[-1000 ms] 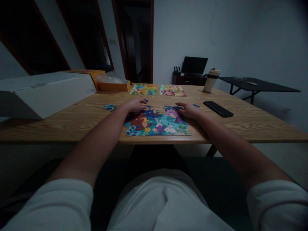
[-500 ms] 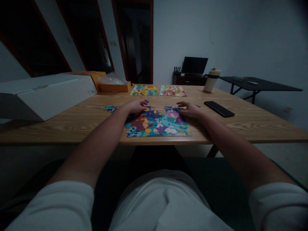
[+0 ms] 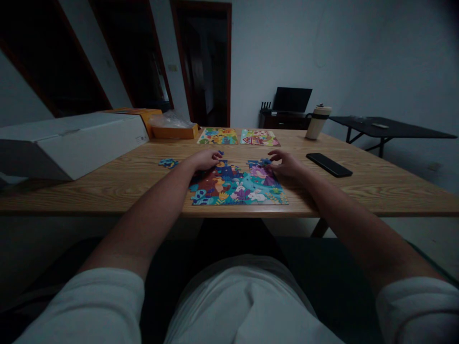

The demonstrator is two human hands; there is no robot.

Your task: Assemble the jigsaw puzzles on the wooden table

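A partly assembled jigsaw puzzle (image 3: 240, 188) with rabbits and other animals lies flat at the table's near edge, its far side uneven. My left hand (image 3: 207, 160) rests at its upper left corner, fingers closed on a small dark blue puzzle piece that shows at the tips. At the upper right corner my right hand (image 3: 287, 165) has its thumb and curved fingers around a blue puzzle piece (image 3: 264, 162), which lies against the puzzle's far edge; whether it is joined I cannot tell. Several loose puzzle pieces (image 3: 168, 163) lie left of my left hand.
Two finished picture puzzles, a yellow one (image 3: 218, 136) and a pinkish one (image 3: 259, 137), lie farther back. A white box (image 3: 71, 143) and an orange box tray (image 3: 174, 132) with plastic stand left. A black phone (image 3: 329, 165) and a cream tumbler (image 3: 317, 123) are at right.
The view has shifted slightly. The blue piece at my right fingertips shows more clearly. The loose blue piece beyond my right hand no longer shows. My left hand has barely moved.
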